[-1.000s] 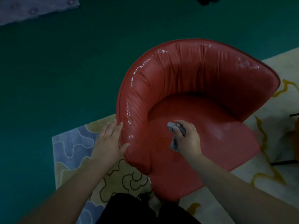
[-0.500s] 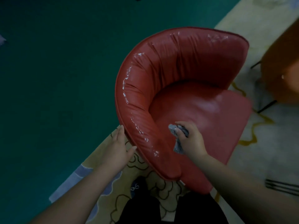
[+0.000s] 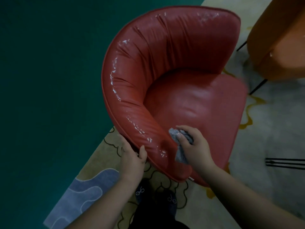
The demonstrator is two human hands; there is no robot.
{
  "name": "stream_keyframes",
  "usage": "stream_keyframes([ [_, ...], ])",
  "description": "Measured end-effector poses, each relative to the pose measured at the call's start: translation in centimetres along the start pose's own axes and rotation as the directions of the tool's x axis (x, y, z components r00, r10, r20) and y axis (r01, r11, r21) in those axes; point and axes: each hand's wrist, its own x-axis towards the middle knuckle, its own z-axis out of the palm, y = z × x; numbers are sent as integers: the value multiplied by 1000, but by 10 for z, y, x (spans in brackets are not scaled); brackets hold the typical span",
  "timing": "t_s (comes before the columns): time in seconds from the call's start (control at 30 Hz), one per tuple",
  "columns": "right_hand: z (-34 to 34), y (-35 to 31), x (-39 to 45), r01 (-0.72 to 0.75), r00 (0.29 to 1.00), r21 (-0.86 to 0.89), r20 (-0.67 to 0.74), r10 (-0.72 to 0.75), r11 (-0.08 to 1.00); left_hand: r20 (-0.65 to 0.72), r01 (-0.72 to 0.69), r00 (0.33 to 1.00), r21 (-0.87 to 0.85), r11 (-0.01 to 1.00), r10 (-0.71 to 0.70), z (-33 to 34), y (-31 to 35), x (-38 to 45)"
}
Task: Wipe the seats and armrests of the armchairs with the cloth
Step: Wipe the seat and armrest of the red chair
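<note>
Your right hand [image 3: 194, 146] is curled tight round the grey cloth [image 3: 179, 142], pressing it to the red armchair [image 3: 181, 66] armrest's inner side. Your left hand [image 3: 132, 157] now grips the armrest's outer edge, thumb on top, where before it lay flat alongside.

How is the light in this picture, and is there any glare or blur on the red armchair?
Head view: the light is dim and the green floor is nearly black. White glare streaks run along the red armchair rim and armrest, with a soft sheen on the seat. The seat's right edge looks smeared by motion blur. The right hand and grey cloth stay fairly sharp.
</note>
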Motion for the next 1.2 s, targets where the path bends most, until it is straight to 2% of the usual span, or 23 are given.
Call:
stream_keyframes([
  [0.07, 14, 4, -1, 79, 996, -7, 37, -79, 997, -14, -1, 1000, -1, 1000, 1, 7, -5, 2],
  [0.17, 39, 13, -11, 241, 958, -102, 183, -219, 965, -37, -1, 999, -36, 999, 0, 10, -9, 3],
  [0.23, 45, 22, -11, 300, 941, -153, 207, -266, 942, -26, -8, 1000, -45, 999, 7, 9, -8, 3],
  [0.4, 38, 33, 6, 71, 997, -29, 40, -70, 997, 42, -3, 999, -51, 999, 6, -4, -8, 3],
  [0.47, 44, 24, -2, 136, 989, 26, 45, -138, 990, 59, 9, 998, -45, 999, -6, -9, -7, 4],
  [0.57, 57, 24, -15, 302, 946, -44, 139, -293, 952, 71, -5, 997, -16, 1000, 6, -14, -7, 7],
  [0.6, 56, 27, -10, 279, 955, -67, 123, -270, 958, 78, -12, 997, -17, 1000, 14, -15, -7, 7],
  [0.7, 44, 38, 11, 84, 996, -68, 14, -83, 994, 88, -30, 996, -23, 999, 31, -16, -9, 8],
  [0.77, 44, 36, 10, 64, 997, -36, -30, -65, 997, 92, -40, 995, -24, 999, 42, -16, -10, 8],
  [0.83, 53, 28, -5, 172, 985, -5, -22, -172, 985, 81, -50, 995, -20, 999, 51, -16, -12, 8],
  [0.9, 62, 24, -23, 295, 955, -83, 42, -293, 952, 68, -44, 997, -32, 998, 46, -17, -14, 8],
  [0.93, 63, 25, -25, 309, 951, -115, 51, -305, 944, 69, -38, 997, -49, 998, 41, -18, -14, 8],
  [1.13, 44, 25, 1, 45, 998, -113, -34, -50, 993, 68, -29, 997, -50, 998, 33, -22, -12, 6],
  [1.2, 48, 18, -2, 77, 994, -51, -68, -80, 996, 63, -31, 997, -62, 998, 35, -22, -12, 6],
])
